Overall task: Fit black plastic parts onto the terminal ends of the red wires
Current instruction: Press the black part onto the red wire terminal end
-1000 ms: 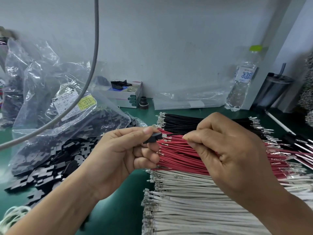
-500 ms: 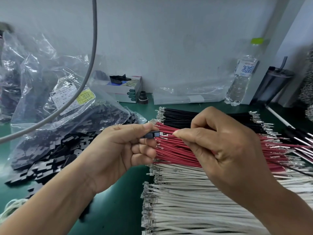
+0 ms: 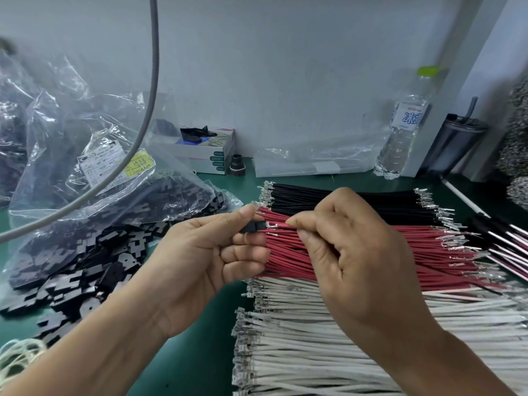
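Green table [image 3: 200,352] against a pale wall, crowded with wire bundles. At centre, the left hand [image 3: 205,252] pinches a small black plastic part [image 3: 253,227] between thumb and forefinger. Facing it, the right hand [image 3: 354,252] pinches 1 red wire [image 3: 281,225], its metal terminal pointing at the part and just short of it. Beneath the hands lie the red wires [image 3: 285,252], with black wires [image 3: 314,198] behind and white wires [image 3: 314,352] in front. At left, a clear bag [image 3: 85,155] spills more loose black parts [image 3: 85,267]. A water bottle [image 3: 400,138] stands by the wall.
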### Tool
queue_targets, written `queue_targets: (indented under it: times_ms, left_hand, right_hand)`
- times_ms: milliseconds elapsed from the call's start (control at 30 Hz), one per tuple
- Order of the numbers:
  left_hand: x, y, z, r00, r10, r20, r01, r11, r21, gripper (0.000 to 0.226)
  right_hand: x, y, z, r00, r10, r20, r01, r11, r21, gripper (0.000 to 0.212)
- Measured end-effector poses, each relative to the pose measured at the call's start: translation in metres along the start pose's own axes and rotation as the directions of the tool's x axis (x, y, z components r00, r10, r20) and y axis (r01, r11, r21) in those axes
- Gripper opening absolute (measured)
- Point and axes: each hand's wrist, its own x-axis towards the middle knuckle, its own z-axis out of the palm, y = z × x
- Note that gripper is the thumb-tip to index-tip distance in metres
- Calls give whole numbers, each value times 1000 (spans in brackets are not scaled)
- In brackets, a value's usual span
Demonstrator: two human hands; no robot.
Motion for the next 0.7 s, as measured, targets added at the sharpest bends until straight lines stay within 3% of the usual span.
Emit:
queue_targets:
  times_ms: [133,233,367,467,533,600,700]
  left_hand:
    - [1,-4,2,999,19,-32,-19,1000,-25,28]
    - [0,-3,1,999,42,-29,-40,998,49,29]
    - [-2,-3,2,999,35,-28,-30,987,157,36]
    - [-3,-6,3,989,138,-45,-124,965,232,36]
    - [-2,-9,4,952,305,10,-283,872,400,38]
    - [-3,-11,2,891,446,89,-415,717,560,35]
    - [-3,-10,-2,874,477,94,-406,607,683,21]
  right_hand:
    - [-1,6,4,991,117,68,-126,983,136,15]
    - [-2,10,6,978,159,138,-186,960,210,15]
    - [1,7,5,994,-50,93,51,999,-2,18]
    - [0,10,5,992,-80,97,80,997,4,17]
    - [0,15,4,994,-6,111,-4,996,87,13]
    - [1,19,1,992,40,120,-57,989,140,9]
    - [3,21,-3,986,46,158,-64,992,109,5]
